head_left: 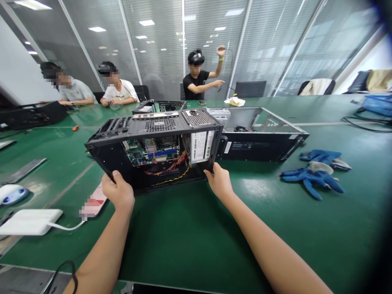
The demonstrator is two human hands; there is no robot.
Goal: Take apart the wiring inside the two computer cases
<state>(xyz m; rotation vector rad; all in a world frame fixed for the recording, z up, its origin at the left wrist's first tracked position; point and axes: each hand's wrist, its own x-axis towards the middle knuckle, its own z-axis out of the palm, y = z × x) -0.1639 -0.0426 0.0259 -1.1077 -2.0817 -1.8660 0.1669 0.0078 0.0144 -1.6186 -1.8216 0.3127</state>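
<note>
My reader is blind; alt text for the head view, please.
A left hand and a right hand grip an open black computer case, circuit board and colored wires showing, at a green table. Blue gloves and another case lie to the right; three people sit across.

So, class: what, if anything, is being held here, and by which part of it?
A computer case: left hand at its lower left corner, right hand at its lower right corner.

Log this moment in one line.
left hand: gripping computer case; right hand: gripping its opposite end; side: open, motherboard visible; blue gloves: on table, right
</note>
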